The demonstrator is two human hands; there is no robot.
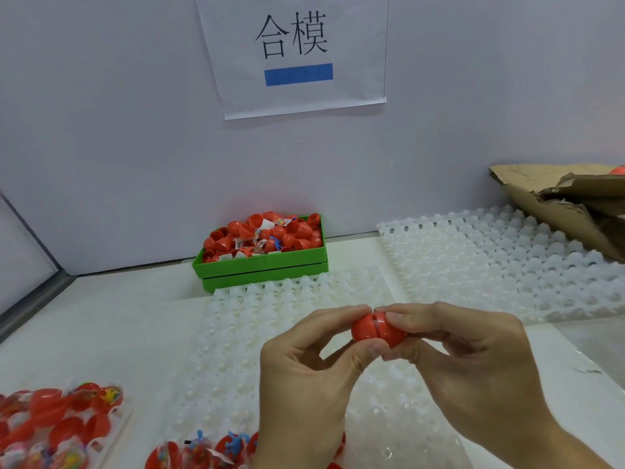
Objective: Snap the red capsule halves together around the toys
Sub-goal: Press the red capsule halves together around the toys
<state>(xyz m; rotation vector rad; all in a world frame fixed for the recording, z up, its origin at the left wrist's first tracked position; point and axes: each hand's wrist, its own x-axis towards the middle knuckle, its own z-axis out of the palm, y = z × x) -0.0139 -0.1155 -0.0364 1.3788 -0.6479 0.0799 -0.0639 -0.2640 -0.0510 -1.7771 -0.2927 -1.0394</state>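
I see a pale lilac wall [118,130] at the far side, 1 paper sign [297,52] taped on it, above a white tabletop [101,326].

surface [111,319]: white, flat, walled at far and left edges
far edge, middle: green tray [263,265] of loose red capsule halves [267,236] and toy packets
centre: translucent dimpled mould sheet [277,336], just in front of the tray
far-right: second mould sheet [507,255], torn cardboard box [568,204] at the corner
near-left edge: clear trays of red halves with toys [57,424]
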